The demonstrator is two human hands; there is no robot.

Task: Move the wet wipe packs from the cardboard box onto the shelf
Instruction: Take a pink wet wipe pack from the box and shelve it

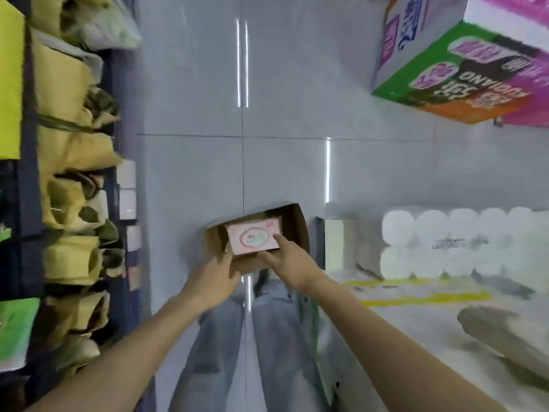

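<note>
**Aisle surroundings**

Grey floor tiles are reflecting strip lights. Yellow-brown bags are crowding the dark rack at left. White paper rolls are lying stacked at right, and a colourful carton is sitting at upper right.

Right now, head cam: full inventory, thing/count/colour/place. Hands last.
wet wipe pack: one visible, pink and white, at the open top of the box
cardboard box: one, brown, on the floor, centre
floor: grey glossy tiles
paper bags: many, tan, on the dark rack at left
green items: count unclear, left edge
tissue rolls bundle: one, white, right
large printed cartons: count unclear, green, pink, orange and white, top right
jeans: light blue, bottom centre
left hand: on the box's near edge
right hand: pinching the pack
</note>
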